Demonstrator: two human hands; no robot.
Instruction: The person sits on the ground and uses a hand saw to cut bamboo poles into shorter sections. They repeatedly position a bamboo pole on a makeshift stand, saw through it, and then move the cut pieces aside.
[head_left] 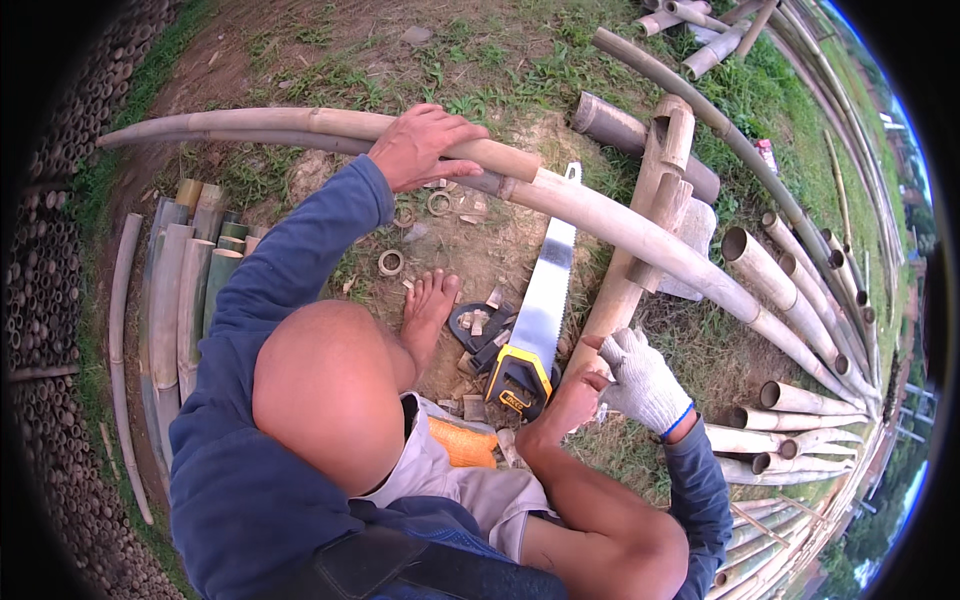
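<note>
My bare left hand [425, 148] is closed over two bamboo lengths lying side by side. The upper bamboo length [330, 122] ends in a cut edge just right of my fingers. A longer bamboo pole [640, 232] runs on to the right, crossing a notched bamboo support [612, 300]. My right hand [645, 385], in a white knitted glove, is beside the support's lower part, close to my foot [565, 405]. Its fingers look partly bent and apart, with nothing visible in them. Between my feet, a hand saw [540, 300] with a yellow and black handle leans blade up.
Cut bamboo pieces [175, 290] lie bundled at left. Several bamboo poles [780, 270] are spread at right. A dark bamboo piece [610, 122] and a pale block [690, 245] are by the support. A black sandal [480, 325], bamboo rings [391, 262] and an orange sack [462, 442] are on the ground.
</note>
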